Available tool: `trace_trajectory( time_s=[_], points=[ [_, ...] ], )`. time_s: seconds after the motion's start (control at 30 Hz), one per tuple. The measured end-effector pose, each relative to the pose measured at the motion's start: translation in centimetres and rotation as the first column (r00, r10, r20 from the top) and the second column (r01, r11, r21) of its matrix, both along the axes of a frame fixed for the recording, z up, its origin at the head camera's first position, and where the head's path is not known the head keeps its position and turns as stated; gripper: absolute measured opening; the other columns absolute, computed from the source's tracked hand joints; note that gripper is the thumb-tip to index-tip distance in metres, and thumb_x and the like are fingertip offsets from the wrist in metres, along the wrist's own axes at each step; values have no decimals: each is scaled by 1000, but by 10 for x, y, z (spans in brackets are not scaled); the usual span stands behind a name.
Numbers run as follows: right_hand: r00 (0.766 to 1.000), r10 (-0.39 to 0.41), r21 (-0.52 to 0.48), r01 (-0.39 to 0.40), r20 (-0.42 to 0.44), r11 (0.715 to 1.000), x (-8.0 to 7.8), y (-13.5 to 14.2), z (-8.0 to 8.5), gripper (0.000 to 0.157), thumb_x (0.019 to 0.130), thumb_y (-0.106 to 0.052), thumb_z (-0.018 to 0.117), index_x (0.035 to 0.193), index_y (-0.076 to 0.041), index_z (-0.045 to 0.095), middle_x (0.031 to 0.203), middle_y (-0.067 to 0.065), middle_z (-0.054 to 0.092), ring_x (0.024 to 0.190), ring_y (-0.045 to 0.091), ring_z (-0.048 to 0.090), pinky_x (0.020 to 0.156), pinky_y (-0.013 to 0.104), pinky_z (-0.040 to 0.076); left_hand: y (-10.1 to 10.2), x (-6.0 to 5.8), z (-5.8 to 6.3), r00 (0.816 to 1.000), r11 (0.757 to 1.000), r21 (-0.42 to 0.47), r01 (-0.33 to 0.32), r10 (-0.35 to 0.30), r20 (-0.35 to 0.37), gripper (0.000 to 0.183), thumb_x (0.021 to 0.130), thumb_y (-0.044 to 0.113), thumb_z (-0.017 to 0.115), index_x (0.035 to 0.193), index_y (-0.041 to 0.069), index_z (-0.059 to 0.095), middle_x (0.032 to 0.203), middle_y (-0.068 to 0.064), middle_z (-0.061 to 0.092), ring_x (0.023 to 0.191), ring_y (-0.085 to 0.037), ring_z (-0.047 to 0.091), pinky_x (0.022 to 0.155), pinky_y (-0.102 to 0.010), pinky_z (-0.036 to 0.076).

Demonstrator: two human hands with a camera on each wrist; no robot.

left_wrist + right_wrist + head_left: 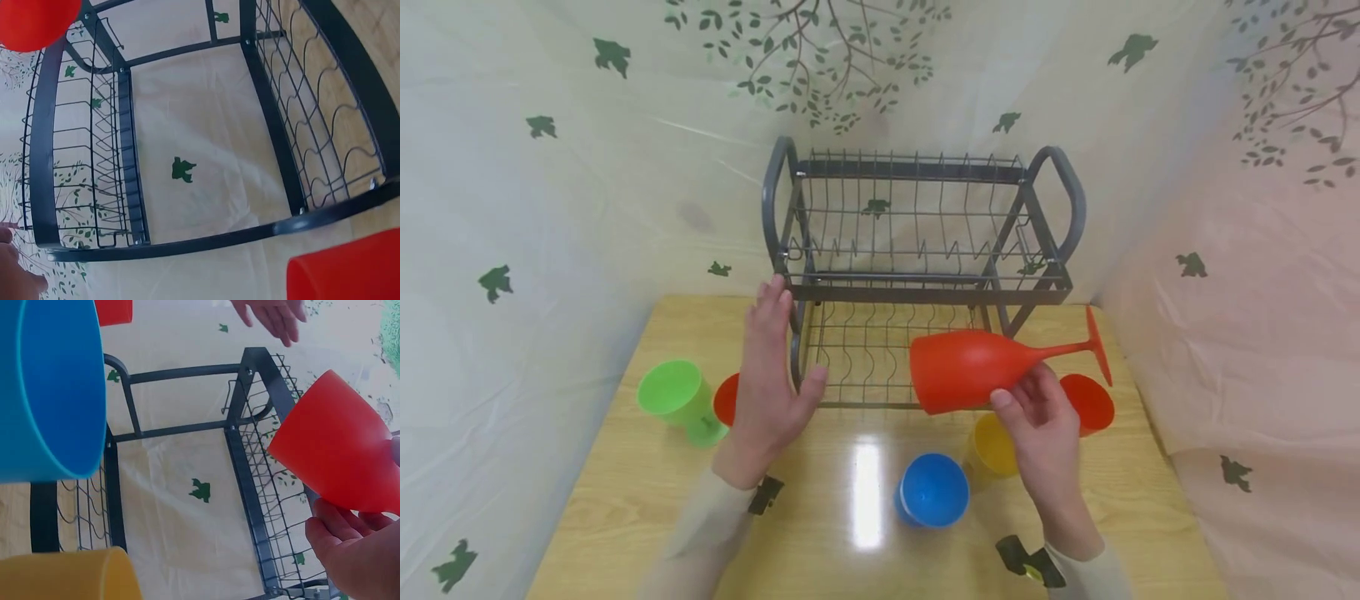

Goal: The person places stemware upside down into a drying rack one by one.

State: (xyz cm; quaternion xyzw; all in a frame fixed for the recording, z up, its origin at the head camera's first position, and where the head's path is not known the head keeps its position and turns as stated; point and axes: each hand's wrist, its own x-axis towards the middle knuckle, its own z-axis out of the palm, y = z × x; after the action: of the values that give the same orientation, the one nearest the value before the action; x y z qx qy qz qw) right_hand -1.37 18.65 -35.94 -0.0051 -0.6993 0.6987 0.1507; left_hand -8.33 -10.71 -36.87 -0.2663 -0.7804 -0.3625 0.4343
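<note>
My right hand holds a red plastic goblet near the base of its bowl. The goblet lies on its side in the air, mouth to the left and foot to the right, in front of a dark two-tier dish rack. In the right wrist view the fingers curl under the bowl. My left hand holds nothing, its fingers extended beside the rack's left front corner. Partly behind that hand is a red cup, with a green goblet farther left.
A blue cup stands at the table's front middle. Beside it a yellow cup is partly hidden by my right hand. Another red cup is at the right. Patterned cloth hangs behind and around the wooden table.
</note>
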Motion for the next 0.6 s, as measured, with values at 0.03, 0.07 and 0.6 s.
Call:
trace_trajectory(
  time_s=[0.03,0.07,0.6],
  points=[
    [1000,-2,-2,2,-2,1000,0,1,1,47,97,6,64,142,-3,57,129,9,66,115,22,67,92,24,57,-1,-2,1,1000,1000,-8,-22,22,-2,74,107,53,39,159,1,32,165,-20,34,153,-42,27,123,-65,17],
    [1000,-6,1,6,-2,1000,0,2,1,47,97,6,64,142,-4,57,129,9,66,115,22,67,91,24,57,-2,-3,2,999,999,-17,-42,41,-2,74,107,54,38,160,2,32,165,-20,33,154,-40,26,123,-65,16],
    [993,-45,52,51,-111,997,-6,29,24,51,95,4,67,144,-7,59,133,11,66,117,24,64,95,20,55,-15,-11,-2,971,958,-239,-160,196,137,85,107,61,22,162,-4,20,170,-20,18,159,-32,8,125,-62,5]
  ],
)
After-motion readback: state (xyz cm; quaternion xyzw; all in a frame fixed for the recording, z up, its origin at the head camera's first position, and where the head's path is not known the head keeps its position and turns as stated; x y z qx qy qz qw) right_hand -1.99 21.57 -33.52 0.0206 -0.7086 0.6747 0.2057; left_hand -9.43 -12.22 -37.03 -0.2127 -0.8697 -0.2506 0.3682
